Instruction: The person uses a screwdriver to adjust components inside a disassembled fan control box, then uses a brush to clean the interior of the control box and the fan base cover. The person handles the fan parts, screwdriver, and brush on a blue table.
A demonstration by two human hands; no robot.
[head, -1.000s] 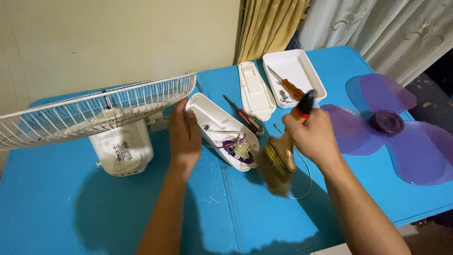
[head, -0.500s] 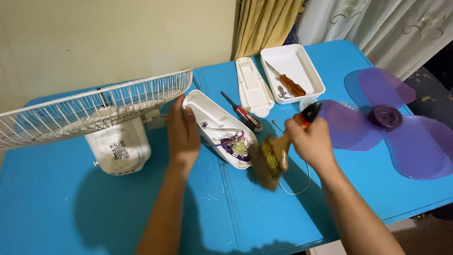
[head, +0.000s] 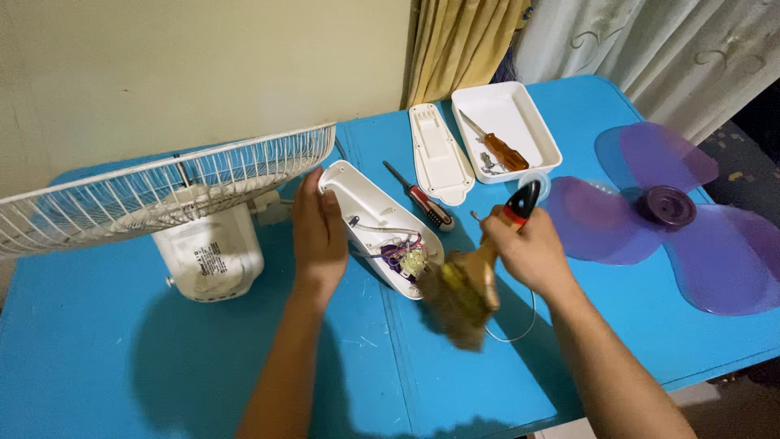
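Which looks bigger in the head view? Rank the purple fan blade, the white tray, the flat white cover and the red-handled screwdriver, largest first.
1. purple fan blade
2. white tray and flat white cover: too alike to rank; the tray is wider, the cover longer.
3. red-handled screwdriver

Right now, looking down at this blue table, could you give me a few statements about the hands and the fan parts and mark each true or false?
1. The right hand holds a paintbrush with a red and black handle. True.
2. The left hand rests on the purple fan blade. False: it rests on the opened white housing.
3. An orange-handled screwdriver lies in the white tray. True.
4. The wire fan guard lies right of the tray. False: it is at the far left.
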